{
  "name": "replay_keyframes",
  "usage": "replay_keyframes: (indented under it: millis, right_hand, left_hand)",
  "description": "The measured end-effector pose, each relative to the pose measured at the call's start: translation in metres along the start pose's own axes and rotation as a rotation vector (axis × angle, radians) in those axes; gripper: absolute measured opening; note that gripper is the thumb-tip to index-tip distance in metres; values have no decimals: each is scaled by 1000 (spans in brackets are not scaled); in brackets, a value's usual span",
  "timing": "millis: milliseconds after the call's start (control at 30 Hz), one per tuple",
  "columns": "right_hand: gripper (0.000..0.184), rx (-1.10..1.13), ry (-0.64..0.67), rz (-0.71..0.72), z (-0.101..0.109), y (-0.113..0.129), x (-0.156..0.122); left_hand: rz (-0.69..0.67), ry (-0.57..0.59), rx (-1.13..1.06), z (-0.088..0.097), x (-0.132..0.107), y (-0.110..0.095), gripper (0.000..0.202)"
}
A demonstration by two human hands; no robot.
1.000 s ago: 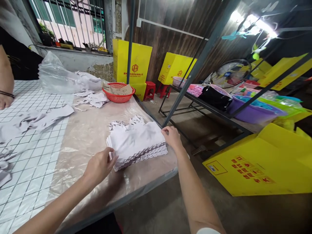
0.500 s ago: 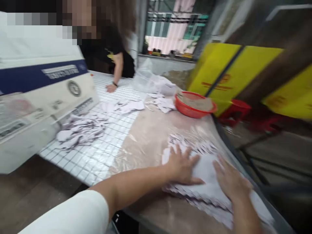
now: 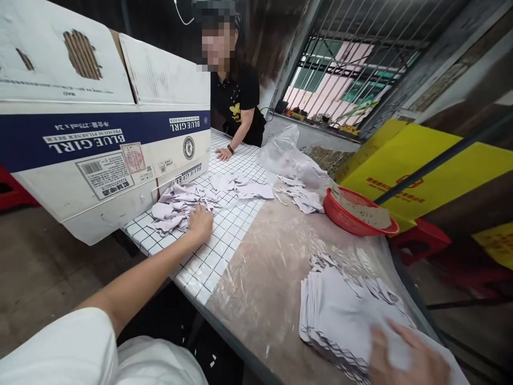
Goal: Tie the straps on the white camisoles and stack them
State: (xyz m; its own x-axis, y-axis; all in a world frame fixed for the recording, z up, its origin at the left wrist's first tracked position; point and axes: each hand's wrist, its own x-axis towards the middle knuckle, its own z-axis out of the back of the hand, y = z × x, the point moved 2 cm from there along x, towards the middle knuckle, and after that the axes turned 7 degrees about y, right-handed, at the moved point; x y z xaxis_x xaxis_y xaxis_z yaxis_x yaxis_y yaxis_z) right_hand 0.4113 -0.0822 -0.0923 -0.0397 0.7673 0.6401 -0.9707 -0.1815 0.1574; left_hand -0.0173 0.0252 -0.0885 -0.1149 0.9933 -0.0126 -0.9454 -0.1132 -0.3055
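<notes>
My left hand (image 3: pixel 201 223) reaches far left across the tiled table (image 3: pixel 224 240) and rests on a loose heap of pale lilac cloth pieces (image 3: pixel 176 206), fingers curled onto them. My right hand (image 3: pixel 409 358) lies flat with spread fingers on top of a neat stack of white zigzag-edged cloths (image 3: pixel 344 315) at the near right of the table.
A large open cardboard box (image 3: pixel 100 139) leans by the table's left edge. A red basket (image 3: pixel 356 216) holds brown paper. A clear plastic bag (image 3: pixel 288 158) and more cloth pieces (image 3: pixel 244 187) lie further back. Another person (image 3: pixel 236 96) leans a hand on the table. Yellow boxes (image 3: pixel 433 171) stand right.
My view has swung left. My left hand left the white stack and reached over to the loose lilac heap. My right hand stays flat on the stack.
</notes>
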Motion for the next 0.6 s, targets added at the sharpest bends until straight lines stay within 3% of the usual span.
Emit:
replay_keyframes:
  millis: [33,100,167,233,333,400,467,600]
  right_hand:
    - [36,86,-46,75,-4,33,2]
    - [22,264,9,259,-21,95,8]
    - [16,392,89,303,-42,141,16]
    - [17,489,121,236,-60,165,22]
    - [24,579,166,19,-78,170,22]
    - [31,601,221,-137,-83,160,14]
    - [35,606,268,-246,-82,148,2]
    - [35,527,295,-300,-70,133,-23]
  left_hand:
    - [8,4,7,2,0,18,30]
    - [-30,29,5,0,-6,30,30]
    - [-130,70,-20,-9,-21,11,29]
    - [-312,113,-68,-22,-45,-24,24]
    - [-754,157,-172,-38,-90,-70,17]
    - [-946,195,-245,-44,-107,-76,14]
    - [-922,216,-316,-44,-102,-61,13]
    - [-595,134,-325,-39,-51,-14,18]
